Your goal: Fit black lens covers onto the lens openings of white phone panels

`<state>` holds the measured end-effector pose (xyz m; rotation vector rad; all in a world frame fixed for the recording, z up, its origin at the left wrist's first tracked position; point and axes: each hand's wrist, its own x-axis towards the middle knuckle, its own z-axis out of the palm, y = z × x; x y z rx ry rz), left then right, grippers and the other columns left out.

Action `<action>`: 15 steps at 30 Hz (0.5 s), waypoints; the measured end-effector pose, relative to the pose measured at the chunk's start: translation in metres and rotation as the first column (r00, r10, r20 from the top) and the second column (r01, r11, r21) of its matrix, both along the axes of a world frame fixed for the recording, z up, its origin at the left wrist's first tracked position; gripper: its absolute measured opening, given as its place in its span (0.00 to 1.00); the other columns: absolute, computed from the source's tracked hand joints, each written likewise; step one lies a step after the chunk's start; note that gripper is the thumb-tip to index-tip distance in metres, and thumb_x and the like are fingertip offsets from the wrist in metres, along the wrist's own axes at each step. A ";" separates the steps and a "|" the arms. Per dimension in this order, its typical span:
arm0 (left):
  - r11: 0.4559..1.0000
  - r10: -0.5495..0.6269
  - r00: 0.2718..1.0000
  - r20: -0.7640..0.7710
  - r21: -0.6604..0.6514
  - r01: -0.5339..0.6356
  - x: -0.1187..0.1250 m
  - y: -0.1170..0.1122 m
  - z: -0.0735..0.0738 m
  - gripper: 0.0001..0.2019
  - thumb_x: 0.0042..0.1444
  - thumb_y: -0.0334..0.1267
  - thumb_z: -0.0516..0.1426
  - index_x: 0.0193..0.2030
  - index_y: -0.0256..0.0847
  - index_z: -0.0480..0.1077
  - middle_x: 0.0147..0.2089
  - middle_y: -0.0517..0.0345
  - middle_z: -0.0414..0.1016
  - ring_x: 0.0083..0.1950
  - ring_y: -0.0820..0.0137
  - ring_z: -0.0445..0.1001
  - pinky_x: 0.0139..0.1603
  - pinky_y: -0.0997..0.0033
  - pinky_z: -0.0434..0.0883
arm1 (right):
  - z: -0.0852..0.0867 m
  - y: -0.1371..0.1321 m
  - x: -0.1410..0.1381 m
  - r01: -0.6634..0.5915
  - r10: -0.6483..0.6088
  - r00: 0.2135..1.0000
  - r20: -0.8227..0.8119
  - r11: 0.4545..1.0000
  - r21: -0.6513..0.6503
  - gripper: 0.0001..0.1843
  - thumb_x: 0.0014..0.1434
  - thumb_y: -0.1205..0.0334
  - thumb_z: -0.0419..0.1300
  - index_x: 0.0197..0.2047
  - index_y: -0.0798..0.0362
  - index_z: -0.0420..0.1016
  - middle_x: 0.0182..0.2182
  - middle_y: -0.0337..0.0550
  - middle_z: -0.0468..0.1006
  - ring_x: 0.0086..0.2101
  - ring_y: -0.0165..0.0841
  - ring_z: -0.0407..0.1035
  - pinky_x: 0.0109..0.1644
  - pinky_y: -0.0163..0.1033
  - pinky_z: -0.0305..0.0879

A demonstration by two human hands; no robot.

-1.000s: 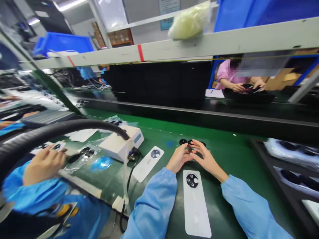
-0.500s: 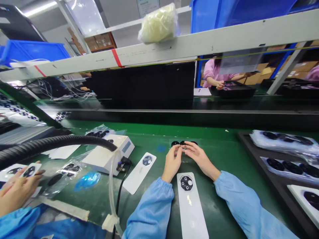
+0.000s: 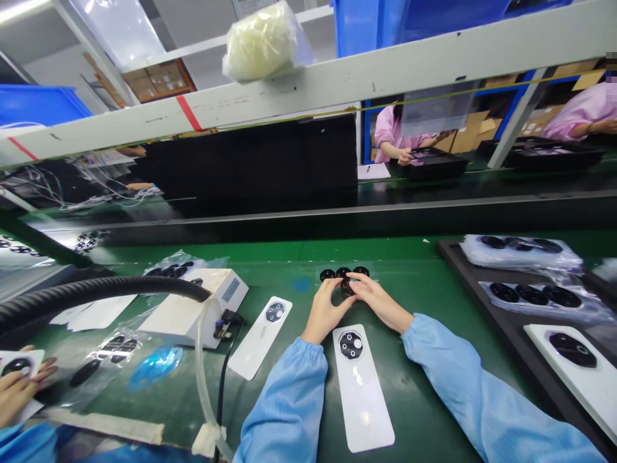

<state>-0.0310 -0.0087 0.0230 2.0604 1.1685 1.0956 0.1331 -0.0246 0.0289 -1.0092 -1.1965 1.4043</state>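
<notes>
The left hand (image 3: 322, 314) and the right hand (image 3: 378, 301) meet over the green surface (image 3: 419, 386), both clamped by the fingertips on a small dark round piece (image 3: 346, 287); the left grip leaves a rounded gap between thumb and forefinger, and the finer details of the piece are too small to tell. Just beyond the fingertips, three black discs (image 3: 328, 275) sit in a row on the surface. Nearer the body, between the two blue sleeves (image 3: 289, 399), a white panel (image 3: 364, 399) lies flat, its dark camera-like cluster at the far end, just below the hands. A second white panel (image 3: 258, 341) lies slanted to the left of the left hand, near a white box (image 3: 193, 308) with a black corrugated hose (image 3: 120, 290) in front of it and a clear tube (image 3: 205, 366) hanging down. Farther left, blue film (image 3: 157, 366) rests on the surface, and a co-worker's hand (image 3: 17, 399) holds a white part with a dark disc. On the right, a dark tray (image 3: 463, 283) carries bagged black discs (image 3: 531, 295) and a white block (image 3: 573, 386) topped with a black fitting.
</notes>
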 end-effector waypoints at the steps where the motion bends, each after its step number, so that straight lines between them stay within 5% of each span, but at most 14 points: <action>1: 1.000 0.005 1.000 -0.029 0.001 -0.005 -0.001 0.002 -0.003 0.19 0.55 0.38 0.62 0.53 0.39 0.68 0.50 0.52 0.73 0.50 0.64 0.74 0.53 0.58 0.72 | -0.002 0.000 0.003 0.032 -0.032 0.999 0.028 0.999 0.006 0.19 0.65 0.54 0.58 0.57 0.52 0.68 0.52 0.48 0.73 0.50 0.39 0.70 0.56 0.54 0.66; 8: 1.000 0.030 0.984 -0.175 -0.002 -0.031 -0.010 0.007 -0.017 0.18 0.60 0.39 0.59 0.55 0.38 0.66 0.55 0.49 0.68 0.54 0.60 0.70 0.55 0.50 0.69 | -0.025 -0.004 0.041 0.230 -0.253 0.944 0.211 0.965 0.127 0.19 0.65 0.54 0.57 0.56 0.52 0.68 0.52 0.48 0.72 0.48 0.38 0.70 0.53 0.52 0.68; 15: 0.998 0.014 0.977 -0.212 -0.058 -0.027 -0.013 0.009 -0.024 0.31 0.54 0.33 0.62 0.64 0.42 0.59 0.51 0.50 0.69 0.54 0.59 0.70 0.58 0.51 0.67 | -0.045 -0.003 0.043 0.206 -0.310 0.875 0.371 0.933 0.295 0.18 0.65 0.55 0.57 0.55 0.53 0.69 0.49 0.46 0.73 0.44 0.35 0.71 0.49 0.48 0.71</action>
